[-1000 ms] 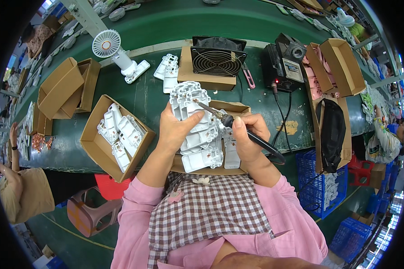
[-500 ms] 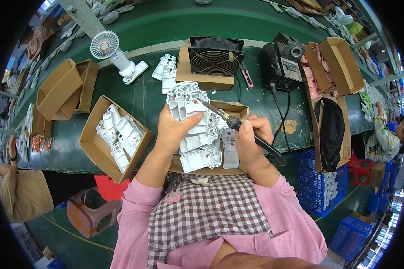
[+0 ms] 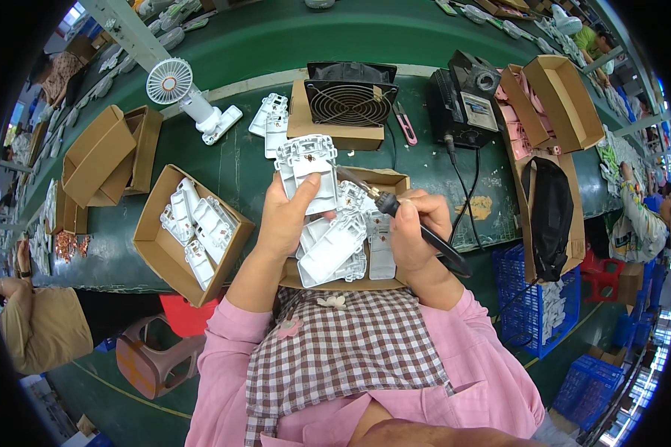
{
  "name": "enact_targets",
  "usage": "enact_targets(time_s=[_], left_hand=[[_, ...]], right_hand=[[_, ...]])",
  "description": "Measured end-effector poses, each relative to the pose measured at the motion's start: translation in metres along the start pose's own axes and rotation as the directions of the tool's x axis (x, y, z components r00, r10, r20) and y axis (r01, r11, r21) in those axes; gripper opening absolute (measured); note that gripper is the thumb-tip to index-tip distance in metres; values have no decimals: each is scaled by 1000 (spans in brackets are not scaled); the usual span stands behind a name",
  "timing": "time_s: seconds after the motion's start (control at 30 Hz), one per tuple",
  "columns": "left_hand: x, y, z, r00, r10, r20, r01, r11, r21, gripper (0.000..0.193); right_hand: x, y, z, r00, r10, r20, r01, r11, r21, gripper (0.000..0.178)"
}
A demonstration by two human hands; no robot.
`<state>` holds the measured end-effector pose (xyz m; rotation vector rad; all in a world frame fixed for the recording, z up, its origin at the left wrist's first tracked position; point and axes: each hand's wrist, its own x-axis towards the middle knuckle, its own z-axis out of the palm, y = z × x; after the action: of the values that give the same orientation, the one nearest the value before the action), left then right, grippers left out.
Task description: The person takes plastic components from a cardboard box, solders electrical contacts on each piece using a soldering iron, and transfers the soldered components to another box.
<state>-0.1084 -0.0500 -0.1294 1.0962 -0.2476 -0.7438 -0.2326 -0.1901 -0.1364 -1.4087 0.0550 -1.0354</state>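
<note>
My left hand (image 3: 283, 220) grips a white plastic housing (image 3: 322, 195) by its lower part, thumb lying across its face. Small copper-coloured bits show inside its upper end. In my right hand (image 3: 417, 227) is a soldering iron (image 3: 434, 240), held like a pen, its metal tip pointing up and left close to the housing's right edge. Whether the tip touches it I cannot tell. Below both hands a cardboard box (image 3: 397, 181) contains several more white housings (image 3: 328, 249), one lying with its smooth side up.
Another cardboard box (image 3: 150, 237) of white housings stands left. Ahead are a small white fan (image 3: 201, 108), a black cooling fan (image 3: 350, 100) on cardboard, pink-handled cutters (image 3: 406, 127) and a black soldering station (image 3: 462, 104). A black pouch (image 3: 548, 216) lies right. The iron's cable hangs nearby.
The several overlapping housings in my left hand have come down to one that I can make out. A housing now lies smooth side up on the pile below. The iron stays in my right hand.
</note>
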Motion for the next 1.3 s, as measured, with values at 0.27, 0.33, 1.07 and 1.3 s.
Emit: enact_targets(time_s=[0.27, 0.33, 1.07, 1.3], left_hand=[[-4, -2, 2, 993, 112, -28, -105, 978, 178, 26], [-3, -4, 0, 993, 119, -22, -112, 976, 185, 26], [-4, -3, 0, 991, 135, -6, -130, 967, 218, 25], [-4, -4, 2, 992, 130, -8, -125, 967, 221, 26]], right_hand=[[4, -4, 4, 993, 119, 27, -116, 988, -99, 14], [4, -3, 5, 992, 124, 25, -121, 988, -98, 14], [2, -3, 5, 992, 123, -24, -124, 990, -59, 13], [3, -2, 4, 993, 119, 22, -117, 990, -82, 14]])
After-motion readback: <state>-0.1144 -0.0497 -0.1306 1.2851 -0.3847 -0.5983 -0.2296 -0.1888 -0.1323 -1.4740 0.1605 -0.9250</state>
